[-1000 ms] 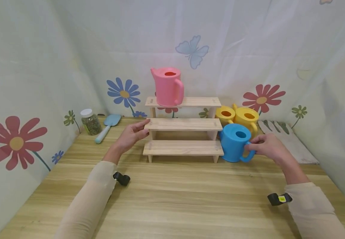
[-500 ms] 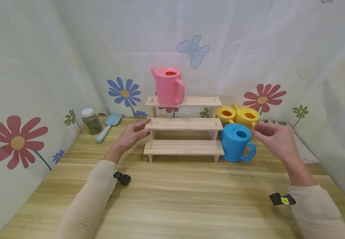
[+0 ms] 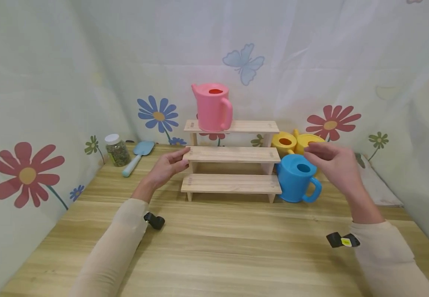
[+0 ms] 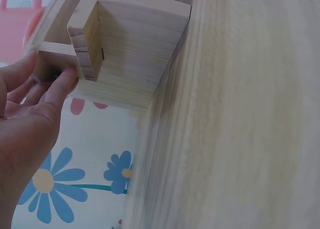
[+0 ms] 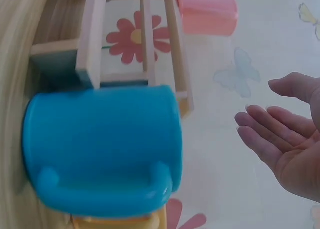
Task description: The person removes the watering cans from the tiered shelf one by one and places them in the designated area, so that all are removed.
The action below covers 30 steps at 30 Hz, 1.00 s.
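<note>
A three-tier wooden shelf [image 3: 231,184] stands on the table. My left hand [image 3: 165,169] grips the left end of its middle tier, with the thumb and fingers on either side of the board in the left wrist view. On the top tier sits a pink watering can [image 3: 211,109]. A blue watering can [image 3: 294,183] stands on the table at the shelf's right end, handle to the right. My right hand [image 3: 336,168] hovers beside and above it, holding nothing; its fingers [image 5: 267,126] are loosely extended in the right wrist view. In the head view it partly hides a yellow watering can [image 3: 303,141].
Another yellow watering can [image 3: 284,141] stands behind the blue one. At the back left are a jar [image 3: 117,152] with a white lid and a small trowel [image 3: 138,156]. A folded cloth [image 3: 379,187] lies at the right. A flowered curtain hangs behind the table.
My right hand has let go of the blue watering can's handle and risen above it. The blue can stays beside the shelf. My left hand keeps its grip on the middle tier.
</note>
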Available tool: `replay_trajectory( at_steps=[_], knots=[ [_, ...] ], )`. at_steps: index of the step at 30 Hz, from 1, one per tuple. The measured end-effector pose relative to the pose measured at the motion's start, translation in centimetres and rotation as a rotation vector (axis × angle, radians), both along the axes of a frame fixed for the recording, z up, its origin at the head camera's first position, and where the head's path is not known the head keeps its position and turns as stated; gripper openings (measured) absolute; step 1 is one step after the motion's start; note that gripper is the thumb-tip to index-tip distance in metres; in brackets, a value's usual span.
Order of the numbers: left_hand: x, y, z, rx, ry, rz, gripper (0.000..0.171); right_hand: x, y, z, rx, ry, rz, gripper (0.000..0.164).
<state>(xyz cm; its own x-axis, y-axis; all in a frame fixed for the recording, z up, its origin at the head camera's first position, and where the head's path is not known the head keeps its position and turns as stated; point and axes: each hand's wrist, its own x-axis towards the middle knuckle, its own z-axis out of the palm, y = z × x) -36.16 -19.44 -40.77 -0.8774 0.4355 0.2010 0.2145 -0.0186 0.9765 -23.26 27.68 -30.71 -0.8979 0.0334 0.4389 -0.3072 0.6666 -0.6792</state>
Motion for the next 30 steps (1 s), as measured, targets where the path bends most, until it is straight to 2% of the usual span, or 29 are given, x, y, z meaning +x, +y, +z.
replay_trajectory(
  at_steps=[5, 10, 17, 24, 30],
  knots=[
    [0.0, 0.0, 0.1, 0.002, -0.002, -0.004, 0.057, -1.0, -2.6, 1.6, -0.036, 0.033, 0.070, 0.044],
    [0.1, 0.0, 0.1, -0.008, -0.005, 0.000, 0.057, -2.5, -5.3, 3.0, -0.101, 0.026, 0.139, 0.049],
    [0.1, 0.0, 0.1, -0.009, -0.013, 0.004, 0.057, -5.3, -9.0, 3.7, -0.240, 0.019, 0.200, 0.046],
    [0.1, -0.1, 0.0, -0.009, -0.005, -0.002, 0.057, -7.8, -12.6, 4.2, -0.307, 0.039, 0.210, 0.043],
    [0.1, -0.1, 0.1, -0.026, 0.001, 0.002, 0.057, -9.9, -15.5, 4.8, -0.291, 0.132, 0.172, 0.040]
  ],
)
